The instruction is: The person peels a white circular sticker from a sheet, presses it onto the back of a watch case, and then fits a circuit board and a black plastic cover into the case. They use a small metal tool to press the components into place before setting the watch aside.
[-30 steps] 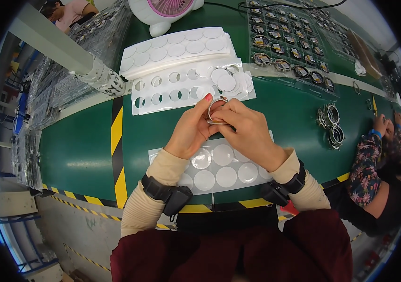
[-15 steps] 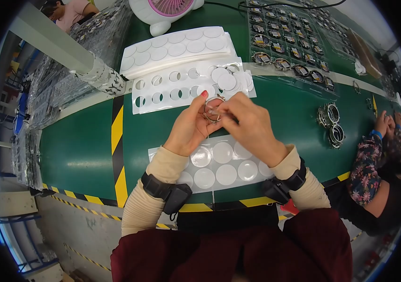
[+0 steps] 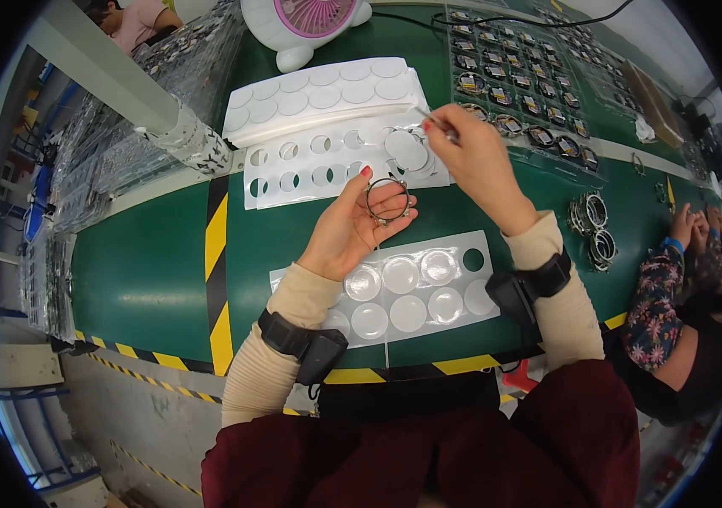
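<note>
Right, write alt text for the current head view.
A left hand holds a thin ring above a green table while the right hand grips a slim tool near loose white discs. Closer in lies a sheet of white circles with one open hole; a fan stands behind.

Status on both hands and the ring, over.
Left hand: holding metal ring. Right hand: pinching slim object near loose white discs. Nothing visibly covering the ring.
</note>
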Available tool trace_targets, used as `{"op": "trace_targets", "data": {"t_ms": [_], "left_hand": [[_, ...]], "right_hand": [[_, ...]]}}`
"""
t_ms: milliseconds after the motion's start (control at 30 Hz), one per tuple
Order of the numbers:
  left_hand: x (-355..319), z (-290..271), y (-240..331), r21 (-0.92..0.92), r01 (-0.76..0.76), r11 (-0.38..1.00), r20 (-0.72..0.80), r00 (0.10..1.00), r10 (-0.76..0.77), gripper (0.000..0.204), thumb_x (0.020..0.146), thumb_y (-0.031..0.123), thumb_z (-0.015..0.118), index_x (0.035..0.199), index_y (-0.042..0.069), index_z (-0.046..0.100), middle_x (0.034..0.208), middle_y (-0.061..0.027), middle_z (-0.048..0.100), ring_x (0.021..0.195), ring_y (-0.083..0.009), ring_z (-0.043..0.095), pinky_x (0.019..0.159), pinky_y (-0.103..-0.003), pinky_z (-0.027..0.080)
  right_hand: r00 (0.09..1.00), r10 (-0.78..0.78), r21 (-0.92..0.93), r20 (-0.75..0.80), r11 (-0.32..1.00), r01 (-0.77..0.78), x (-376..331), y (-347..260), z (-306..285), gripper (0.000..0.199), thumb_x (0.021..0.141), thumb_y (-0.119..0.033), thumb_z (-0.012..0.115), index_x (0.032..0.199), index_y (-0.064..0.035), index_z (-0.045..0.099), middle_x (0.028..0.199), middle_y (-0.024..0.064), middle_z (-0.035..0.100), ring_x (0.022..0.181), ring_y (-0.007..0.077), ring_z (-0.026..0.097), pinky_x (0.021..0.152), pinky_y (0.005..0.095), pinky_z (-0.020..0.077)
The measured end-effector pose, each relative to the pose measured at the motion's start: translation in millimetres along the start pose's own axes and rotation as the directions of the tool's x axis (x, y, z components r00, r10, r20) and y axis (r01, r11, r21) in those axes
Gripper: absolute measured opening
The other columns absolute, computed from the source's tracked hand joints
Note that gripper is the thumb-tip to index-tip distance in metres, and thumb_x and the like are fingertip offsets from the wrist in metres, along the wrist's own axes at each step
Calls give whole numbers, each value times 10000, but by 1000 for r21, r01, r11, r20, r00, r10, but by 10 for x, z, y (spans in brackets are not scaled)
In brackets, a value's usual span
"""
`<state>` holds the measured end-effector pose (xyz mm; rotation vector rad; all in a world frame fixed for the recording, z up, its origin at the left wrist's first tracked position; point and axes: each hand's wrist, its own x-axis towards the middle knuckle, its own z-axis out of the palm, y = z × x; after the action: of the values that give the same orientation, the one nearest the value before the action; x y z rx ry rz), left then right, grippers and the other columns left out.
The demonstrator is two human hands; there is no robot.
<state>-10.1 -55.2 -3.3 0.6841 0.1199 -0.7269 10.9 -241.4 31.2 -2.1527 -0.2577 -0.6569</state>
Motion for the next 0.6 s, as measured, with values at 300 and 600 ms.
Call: {"op": "trace_targets", "data": {"t_ms": [300,600], "left_hand": [[2,10,-1,1,28,1000,-9,1000,-28,437,902,350,432,990,-65,535,914,-165,603,933,-295,579,855,-357,472],[-7,12,-7,66,11,998,-22,1000,-9,466,903,367,424,1041,-68,521,949,-177,598,918,-284,580,836,-340,477]], "right_hand": [[948,49,-317,315,947,56,184,154,272,179,771,-189,573,836,-27,611,714,143,600,673,329,578,596,390,449],[981,-67,-258,183,959,114,246,239,337,121,722,-108,559,794,-54,641,771,161,613,717,336,588,638,407,469]]}}
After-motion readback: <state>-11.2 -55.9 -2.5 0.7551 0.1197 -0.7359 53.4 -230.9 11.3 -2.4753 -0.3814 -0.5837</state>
